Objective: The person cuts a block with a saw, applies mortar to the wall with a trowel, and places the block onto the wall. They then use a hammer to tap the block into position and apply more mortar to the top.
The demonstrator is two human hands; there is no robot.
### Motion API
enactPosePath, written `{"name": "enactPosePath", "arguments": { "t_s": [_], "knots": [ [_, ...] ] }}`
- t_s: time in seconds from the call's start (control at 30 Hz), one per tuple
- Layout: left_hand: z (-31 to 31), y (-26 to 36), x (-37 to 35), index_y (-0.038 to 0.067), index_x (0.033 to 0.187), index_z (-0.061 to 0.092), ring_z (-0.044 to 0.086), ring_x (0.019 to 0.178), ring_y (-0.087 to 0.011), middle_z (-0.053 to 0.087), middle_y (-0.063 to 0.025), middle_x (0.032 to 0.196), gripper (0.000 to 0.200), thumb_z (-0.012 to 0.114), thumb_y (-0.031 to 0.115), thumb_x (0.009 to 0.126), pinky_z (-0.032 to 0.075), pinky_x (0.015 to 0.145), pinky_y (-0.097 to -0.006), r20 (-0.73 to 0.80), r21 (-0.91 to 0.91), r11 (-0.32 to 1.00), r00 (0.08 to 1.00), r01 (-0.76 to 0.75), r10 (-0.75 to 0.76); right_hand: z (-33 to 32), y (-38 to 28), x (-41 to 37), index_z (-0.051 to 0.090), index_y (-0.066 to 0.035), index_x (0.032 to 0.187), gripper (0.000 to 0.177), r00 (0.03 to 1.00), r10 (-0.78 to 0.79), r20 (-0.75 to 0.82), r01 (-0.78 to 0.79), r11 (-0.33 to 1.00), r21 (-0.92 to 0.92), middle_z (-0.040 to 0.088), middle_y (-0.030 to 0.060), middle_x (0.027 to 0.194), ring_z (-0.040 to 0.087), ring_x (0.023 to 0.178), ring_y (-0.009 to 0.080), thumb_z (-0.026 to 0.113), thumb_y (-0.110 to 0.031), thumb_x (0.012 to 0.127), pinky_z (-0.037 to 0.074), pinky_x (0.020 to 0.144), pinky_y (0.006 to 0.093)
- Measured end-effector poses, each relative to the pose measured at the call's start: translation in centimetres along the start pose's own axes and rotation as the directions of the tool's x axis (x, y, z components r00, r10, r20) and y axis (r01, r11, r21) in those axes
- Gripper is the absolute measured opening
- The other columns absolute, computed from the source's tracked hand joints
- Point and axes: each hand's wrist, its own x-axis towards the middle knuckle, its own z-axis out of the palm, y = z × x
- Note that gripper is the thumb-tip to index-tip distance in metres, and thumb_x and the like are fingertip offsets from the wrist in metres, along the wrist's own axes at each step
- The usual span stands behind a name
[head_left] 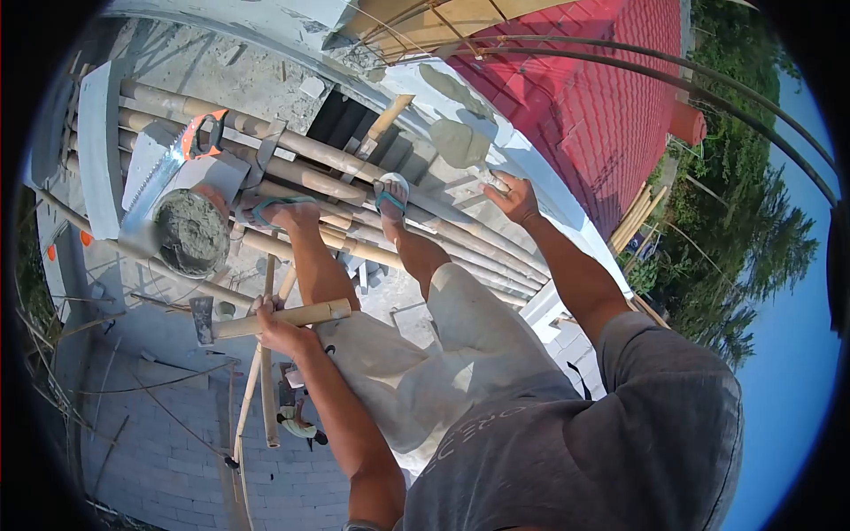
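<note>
A trowel coated in grey mortar (460, 143) lies against the white wall face (531, 168), its handle in my right hand (512, 196). My left hand (279, 329) is wrapped round a short bamboo piece (320, 313) beside an upright pole; a flat metal blade (202, 320) shows at the bamboo's left end. Further left stands a bucket of wet mortar (191, 232), below a handsaw with an orange and black handle (164, 173). My sandalled feet stand on bamboo poles (328, 183).
The bamboo poles span an open drop, with steps (412, 162) beneath. A person (299, 425) is on the lower level at the bottom. Red roof tiles (584, 106) lie beyond the wall. Curved rods (708, 75) arch across the upper right. Upright bamboo (269, 398) stands beside my left arm.
</note>
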Motion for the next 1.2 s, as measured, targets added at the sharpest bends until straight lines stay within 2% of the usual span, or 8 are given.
{"name": "enactPosePath", "arguments": {
  "t_s": [0.07, 0.17, 0.23, 0.67, 0.97, 1.07, 1.13, 1.2],
  "knots": [
    [-0.6, -0.8, 0.7, -0.009, 0.105, 0.063, 0.060, 0.084, -0.0204, 0.064, -0.0136, 0.094, 0.031, 0.059, 0.011, 0.082, 0.049, 0.075, -0.0312, 0.056, 0.023, 1.000, 0.998, -0.020, 0.019, -1.9, 3.9, -0.8, 0.070, -0.018, 0.118, 0.055, 0.974, 0.053, -0.221, -0.096, 0.977, -0.189, 0.072, 0.0185, 0.091, 0.070, 0.086, 0.0369, 0.069, -0.058, 0.080, 0.055, 0.079, 0.0444],
    [-0.2, -0.7, 0.6, -0.008, 0.104, 0.063, 0.057, 0.079, -0.0186, 0.061, -0.0101, 0.090, 0.029, 0.058, 0.009, 0.081, 0.048, 0.072, -0.0312, 0.009, -0.003, 1.000, 1.000, -0.001, 0.001, -3.6, 8.2, -0.1, 0.067, -0.022, 0.123, 0.057, 0.952, 0.154, -0.266, -0.233, 0.925, -0.300, 0.071, 0.0151, 0.105, 0.069, 0.094, 0.0352, 0.062, -0.062, 0.083, 0.055, 0.082, 0.0446],
    [0.0, 0.1, 0.0, -0.007, 0.104, 0.063, 0.056, 0.078, -0.0184, 0.061, -0.0098, 0.090, 0.028, 0.058, 0.009, 0.081, 0.047, 0.072, -0.0313, 0.004, 0.013, 1.000, 1.000, 0.010, -0.010, -4.8, 7.4, 0.4, 0.063, -0.026, 0.128, 0.059, 0.908, 0.345, -0.237, -0.418, 0.781, -0.464, 0.069, 0.0112, 0.115, 0.068, 0.098, 0.0330, 0.055, -0.066, 0.085, 0.054, 0.084, 0.0439],
    [0.5, 0.6, -0.2, -0.006, 0.106, 0.063, 0.056, 0.082, -0.0184, 0.062, -0.0116, 0.094, 0.029, 0.057, 0.009, 0.082, 0.047, 0.074, -0.0302, 0.012, 0.097, 0.995, 1.000, -0.020, 0.019, -4.5, 13.6, -7.2, 0.061, -0.035, 0.130, 0.052, 0.780, 0.530, -0.333, -0.626, 0.652, -0.427, 0.067, 0.0043, 0.115, 0.067, 0.102, 0.0284, 0.060, -0.060, 0.085, 0.054, 0.085, 0.0425],
    [0.1, 1.0, 0.3, -0.005, 0.107, 0.062, 0.057, 0.085, -0.0184, 0.060, -0.0113, 0.094, 0.028, 0.057, 0.009, 0.083, 0.048, 0.077, -0.0303, 0.035, 0.105, 0.994, 0.999, -0.004, 0.000, -4.1, 12.6, -8.2, 0.059, -0.029, 0.132, 0.056, 0.727, 0.566, -0.389, -0.686, 0.619, -0.382, 0.066, 0.0097, 0.112, 0.068, 0.098, 0.0318, 0.059, -0.058, 0.085, 0.055, 0.080, 0.0485],
    [0.6, 0.9, 0.0, -0.006, 0.108, 0.062, 0.057, 0.086, -0.0187, 0.060, -0.0116, 0.095, 0.029, 0.057, 0.008, 0.083, 0.049, 0.078, -0.0306, 0.036, 0.096, 0.995, 0.999, -0.002, -0.002, -3.5, 12.1, -6.6, 0.063, -0.020, 0.127, 0.053, 0.767, 0.451, -0.457, -0.629, 0.668, -0.396, 0.064, 0.0108, 0.109, 0.067, 0.095, 0.0334, 0.057, -0.054, 0.087, 0.055, 0.078, 0.0496],
    [0.6, 0.9, -0.1, -0.006, 0.109, 0.061, 0.057, 0.086, -0.0188, 0.060, -0.0116, 0.095, 0.030, 0.057, 0.008, 0.083, 0.049, 0.078, -0.0308, 0.032, 0.096, 0.995, 0.999, -0.008, 0.005, -3.7, 10.7, -5.3, 0.062, -0.009, 0.125, 0.056, 0.818, 0.471, -0.328, -0.574, 0.684, -0.449, 0.063, 0.0156, 0.119, 0.066, 0.102, 0.0360, 0.053, -0.052, 0.090, 0.053, 0.084, 0.0493],
    [0.7, 0.6, 0.0, -0.006, 0.110, 0.061, 0.058, 0.086, -0.0190, 0.061, -0.0117, 0.096, 0.030, 0.056, 0.008, 0.083, 0.049, 0.079, -0.0308, 0.034, 0.097, 0.995, 0.999, -0.022, 0.019, -3.4, 10.4, -4.3, 0.060, -0.010, 0.128, 0.054, 0.833, 0.458, -0.310, -0.553, 0.706, -0.443, 0.061, 0.0166, 0.122, 0.065, 0.103, 0.0362, 0.053, -0.050, 0.092, 0.053, 0.086, 0.0491]
  ]
}}
